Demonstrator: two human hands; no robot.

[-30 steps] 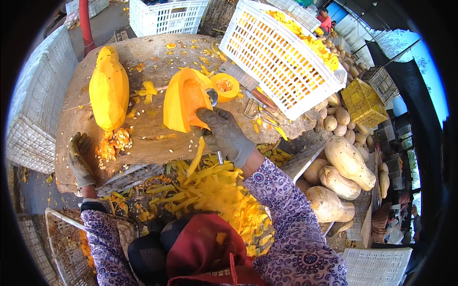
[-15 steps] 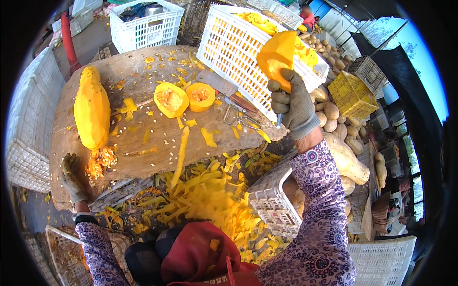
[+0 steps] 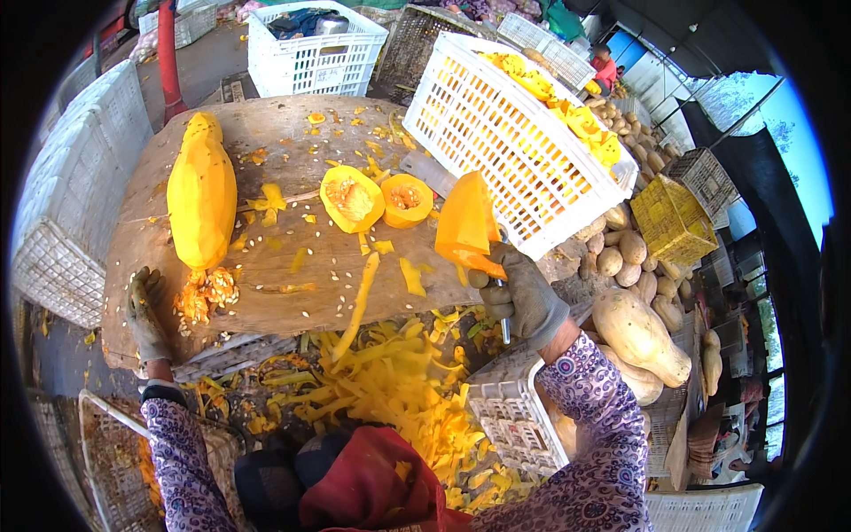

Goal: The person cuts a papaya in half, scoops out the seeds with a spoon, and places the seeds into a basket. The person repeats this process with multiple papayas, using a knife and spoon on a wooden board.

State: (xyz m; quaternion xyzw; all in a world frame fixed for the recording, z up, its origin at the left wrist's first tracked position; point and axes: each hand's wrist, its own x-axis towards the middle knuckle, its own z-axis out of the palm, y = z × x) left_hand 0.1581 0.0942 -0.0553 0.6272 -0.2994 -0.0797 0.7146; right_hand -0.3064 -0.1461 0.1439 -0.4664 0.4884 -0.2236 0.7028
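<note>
— What is gripped by the right hand?
— A smooth, faceted pumpkin piece and metal handle, held beside the wooden worktop; the left hand is rested there, fingers slightly parted.

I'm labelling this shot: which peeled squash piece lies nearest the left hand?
The long yellow squash; the two round cut pieces lie farther right, and the wedge is in the right hand.

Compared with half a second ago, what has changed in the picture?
The right hand has brought the orange pumpkin piece down and leftward, from the filled white crate toward the wooden board, without letting go. The left hand stays at the board's edge; the long peeled pumpkin lies as before.
</note>
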